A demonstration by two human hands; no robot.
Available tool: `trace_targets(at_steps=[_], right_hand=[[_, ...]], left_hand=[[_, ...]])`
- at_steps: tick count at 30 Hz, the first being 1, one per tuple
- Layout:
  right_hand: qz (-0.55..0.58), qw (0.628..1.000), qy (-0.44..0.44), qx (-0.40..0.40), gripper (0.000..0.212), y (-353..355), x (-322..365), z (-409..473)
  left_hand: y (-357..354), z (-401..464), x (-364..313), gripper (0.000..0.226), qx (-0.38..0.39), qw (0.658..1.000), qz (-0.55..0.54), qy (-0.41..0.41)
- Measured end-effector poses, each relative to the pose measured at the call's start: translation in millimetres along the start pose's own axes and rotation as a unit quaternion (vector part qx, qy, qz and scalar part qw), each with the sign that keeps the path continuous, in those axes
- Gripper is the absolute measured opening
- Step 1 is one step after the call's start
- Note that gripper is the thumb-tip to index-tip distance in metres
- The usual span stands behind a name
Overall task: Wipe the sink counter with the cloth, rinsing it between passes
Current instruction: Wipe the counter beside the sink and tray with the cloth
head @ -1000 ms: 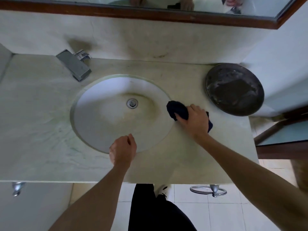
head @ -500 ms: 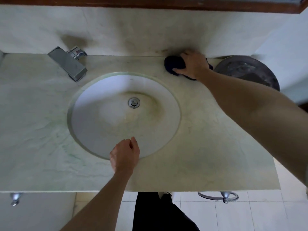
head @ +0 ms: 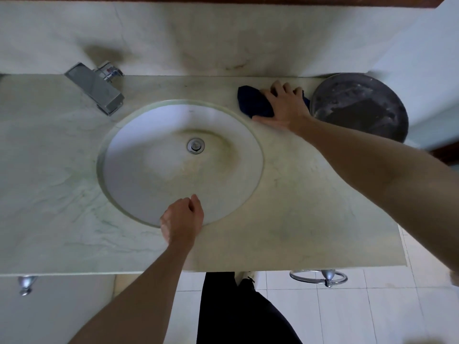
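A dark blue cloth (head: 253, 103) lies on the pale marble counter (head: 310, 207) at the back right, between the basin's rim and a round metal pan. My right hand (head: 285, 106) presses flat on the cloth with fingers spread and the thumb stretched along the counter; the hand covers the cloth's right part. My left hand (head: 182, 220) rests on the front rim of the white oval sink basin (head: 139, 175), fingers curled in, holding nothing. The chrome faucet (head: 95, 89) stands at the back left; no water runs.
A round dark metal pan (head: 360, 108) sits on the counter's back right corner, right beside the cloth. The marble backsplash (head: 223, 38) rises behind. A chrome towel ring (head: 319, 278) hangs below the counter's front edge. White floor tiles lie below.
My right hand swept the cloth from the basin's right rim to the back of the counter, then drew it slightly forward from the wall. My left hand stayed on the front rim.
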State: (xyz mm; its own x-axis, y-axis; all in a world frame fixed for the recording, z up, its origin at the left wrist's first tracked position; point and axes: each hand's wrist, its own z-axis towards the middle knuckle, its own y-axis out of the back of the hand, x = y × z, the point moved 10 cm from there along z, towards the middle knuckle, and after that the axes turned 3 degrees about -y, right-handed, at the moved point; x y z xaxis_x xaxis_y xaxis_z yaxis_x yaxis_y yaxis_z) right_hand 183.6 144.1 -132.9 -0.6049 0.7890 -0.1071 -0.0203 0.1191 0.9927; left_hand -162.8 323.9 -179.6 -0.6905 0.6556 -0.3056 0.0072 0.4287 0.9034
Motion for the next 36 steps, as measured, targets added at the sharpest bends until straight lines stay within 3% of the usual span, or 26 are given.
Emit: trace_targets(at_steps=[7,13,21,26,29,31,36], right_hand=[[-0.013,0.999,0.008,-0.052,0.062,-6,4,2],[0.008,0.998,-0.021,-0.050,0.058,-10,15,-21],[0.068,0.992,-0.085,-0.058,0.056,-11,35,-150],[0.135,0.982,-0.131,-0.012,0.050,-10,86,-217],[0.260,0.948,-0.181,0.018,0.041,-2,97,-231],[0.341,0.909,-0.240,-0.009,0.038,13,72,-240],[0.305,0.860,-0.380,-0.152,0.038,47,-55,-287]], left_hand=[[0,-1,3,0.056,-0.023,0.999,-0.022,0.011],[0,-2,6,0.055,-0.021,0.999,-0.018,0.029],[5,-5,1,0.058,-0.020,0.999,-0.014,0.029],[7,-9,0,0.058,-0.021,0.999,-0.013,0.029],[6,-10,2,0.061,-0.024,0.999,-0.020,0.027],[7,-11,3,0.061,-0.033,0.999,-0.019,0.023],[6,-10,2,0.060,-0.032,0.999,-0.012,0.022]])
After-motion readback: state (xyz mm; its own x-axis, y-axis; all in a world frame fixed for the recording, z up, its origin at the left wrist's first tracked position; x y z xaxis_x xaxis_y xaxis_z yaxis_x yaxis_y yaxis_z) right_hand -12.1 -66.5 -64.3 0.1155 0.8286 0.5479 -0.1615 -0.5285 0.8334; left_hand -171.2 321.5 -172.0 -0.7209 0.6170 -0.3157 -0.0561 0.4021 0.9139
